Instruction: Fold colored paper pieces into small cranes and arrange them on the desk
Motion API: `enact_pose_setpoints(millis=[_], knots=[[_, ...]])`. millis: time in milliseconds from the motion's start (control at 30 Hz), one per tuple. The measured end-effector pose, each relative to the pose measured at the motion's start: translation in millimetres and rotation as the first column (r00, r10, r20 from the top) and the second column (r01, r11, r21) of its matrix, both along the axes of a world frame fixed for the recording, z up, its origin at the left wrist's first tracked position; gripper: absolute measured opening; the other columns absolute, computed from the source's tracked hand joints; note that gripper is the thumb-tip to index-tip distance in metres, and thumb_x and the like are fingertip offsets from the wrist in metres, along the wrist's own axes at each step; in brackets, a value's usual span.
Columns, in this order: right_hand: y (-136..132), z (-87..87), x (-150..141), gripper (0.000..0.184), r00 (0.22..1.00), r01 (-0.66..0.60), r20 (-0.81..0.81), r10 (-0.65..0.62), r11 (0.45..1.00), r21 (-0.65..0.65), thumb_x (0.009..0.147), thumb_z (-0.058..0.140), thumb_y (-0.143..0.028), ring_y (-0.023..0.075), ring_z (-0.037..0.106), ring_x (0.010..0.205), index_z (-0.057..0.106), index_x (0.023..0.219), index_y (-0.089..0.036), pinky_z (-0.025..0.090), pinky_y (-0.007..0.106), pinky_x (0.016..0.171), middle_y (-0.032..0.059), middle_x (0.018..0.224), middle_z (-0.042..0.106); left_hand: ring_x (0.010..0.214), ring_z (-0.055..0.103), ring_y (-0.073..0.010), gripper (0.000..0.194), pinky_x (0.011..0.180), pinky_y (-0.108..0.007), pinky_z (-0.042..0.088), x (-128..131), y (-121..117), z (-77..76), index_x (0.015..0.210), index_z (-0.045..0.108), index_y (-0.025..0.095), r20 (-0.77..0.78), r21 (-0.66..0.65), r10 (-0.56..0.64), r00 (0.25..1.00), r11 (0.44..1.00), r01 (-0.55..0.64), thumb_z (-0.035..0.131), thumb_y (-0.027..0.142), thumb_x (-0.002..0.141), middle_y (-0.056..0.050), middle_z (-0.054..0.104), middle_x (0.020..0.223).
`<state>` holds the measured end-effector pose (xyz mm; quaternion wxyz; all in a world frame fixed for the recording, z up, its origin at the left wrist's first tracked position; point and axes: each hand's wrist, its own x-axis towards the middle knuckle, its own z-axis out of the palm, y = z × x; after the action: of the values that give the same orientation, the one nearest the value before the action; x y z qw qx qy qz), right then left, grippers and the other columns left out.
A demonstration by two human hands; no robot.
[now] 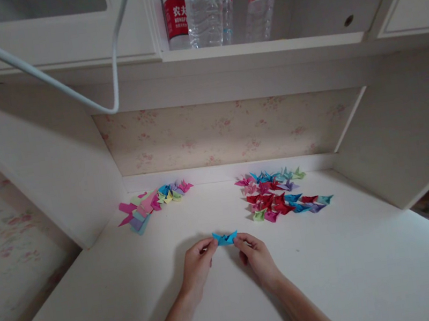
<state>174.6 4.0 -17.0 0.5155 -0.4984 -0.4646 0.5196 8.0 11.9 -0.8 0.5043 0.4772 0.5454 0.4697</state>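
Observation:
A small blue folded paper piece (225, 238) is held between both hands just above the white desk (358, 273). My left hand (197, 267) pinches its left end with fingers closed. My right hand (256, 257) pinches its right end the same way. A silver bracelet sits on my left wrist. To the back right lies a pile of several folded paper figures (281, 194) in red, pink, blue and green. At the back left is a stack of flat coloured paper strips (143, 211) with a few folded pieces beside it.
The desk sits in a recess with white side panels and floral wallpaper (226, 131) behind. A shelf above holds water bottles (210, 4). A white cable (64, 86) hangs across the upper left.

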Motion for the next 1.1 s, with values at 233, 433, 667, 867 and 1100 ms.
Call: enact_pose_setpoints(millis=[233, 433, 667, 867, 1100], knots=[[1, -3.0, 0, 0.036, 1.0, 0.01, -0.011, -0.01, 1.0, -0.005, 0.079, 0.059, -0.049, 0.0085, 0.035, 0.042, 0.065, 0.09, -0.016, 0.025, 0.022, 0.043, -0.0056, 0.045, 0.043, 0.045, 0.033, -0.0062, 0.049, 0.041, -0.018, 0.023, 0, 1, -2.5, 0.096, 0.07, 0.012, 0.016, -0.01, 0.0, 1.0, 1.0, 0.0, 0.066, 0.053, 0.069, 0.005, 0.045, 0.05], [1, -2.7, -2, 0.035, 1.0, 0.023, 0.006, -0.023, 1.0, -0.021, 0.079, 0.058, -0.05, 0.0079, 0.034, 0.039, 0.063, 0.08, -0.016, 0.023, 0.021, 0.041, -0.006, 0.041, 0.043, 0.044, 0.034, -0.0057, 0.049, 0.04, -0.018, 0.023, 1, 0, -4.7, 0.098, 0.069, 0.012, 0.033, 0.003, -0.005, 0.999, 1.0, 0.005, 0.066, 0.052, 0.071, 0.003, 0.052, 0.056], [-1, -1.0, -2, 0.039, 0.999, 0.045, 0.001, -0.045, 0.999, -0.016, 0.076, 0.058, -0.053, 0.0076, 0.033, 0.038, 0.064, 0.082, -0.015, 0.021, 0.021, 0.04, -0.0061, 0.041, 0.043, 0.045, 0.039, -0.0047, 0.048, 0.041, -0.019, 0.027, 0, 1, -2.0, 0.109, 0.062, 0.016, 0.041, 0.048, -0.084, 0.996, 0.995, 0.082, 0.064, 0.048, 0.073, -0.003, 0.064, 0.084], [-3, 0.6, 0, 0.041, 0.995, 0.094, -0.028, -0.094, 0.996, -0.007, 0.078, 0.057, -0.054, 0.008, 0.034, 0.04, 0.065, 0.087, -0.014, 0.024, 0.021, 0.04, -0.0052, 0.046, 0.045, 0.048, 0.046, -0.0082, 0.047, 0.044, -0.02, 0.034, 0, 0, -0.1, 0.104, 0.065, 0.014, -0.105, 0.116, -0.127, 0.986, 0.983, 0.139, 0.059, 0.051, 0.075, -0.005, 0.066, 0.081], [-6, 7.3, 21, 0.045, 0.989, 0.142, 0.041, -0.142, 0.99, -0.002, 0.078, 0.055, -0.057, 0.0086, 0.035, 0.04, 0.065, 0.088, -0.014, 0.024, 0.021, 0.04, -0.0056, 0.044, 0.043, 0.063, 0.06, -0.0159, 0.028, 0.059, -0.023, 0.042, 7, 13, 16.6, 0.084, 0.071, 0.019, -0.48, 0.176, -0.199, 0.854, 0.932, 0.316, 0.057, 0.043, 0.077, -0.004, 0.07, 0.079]])
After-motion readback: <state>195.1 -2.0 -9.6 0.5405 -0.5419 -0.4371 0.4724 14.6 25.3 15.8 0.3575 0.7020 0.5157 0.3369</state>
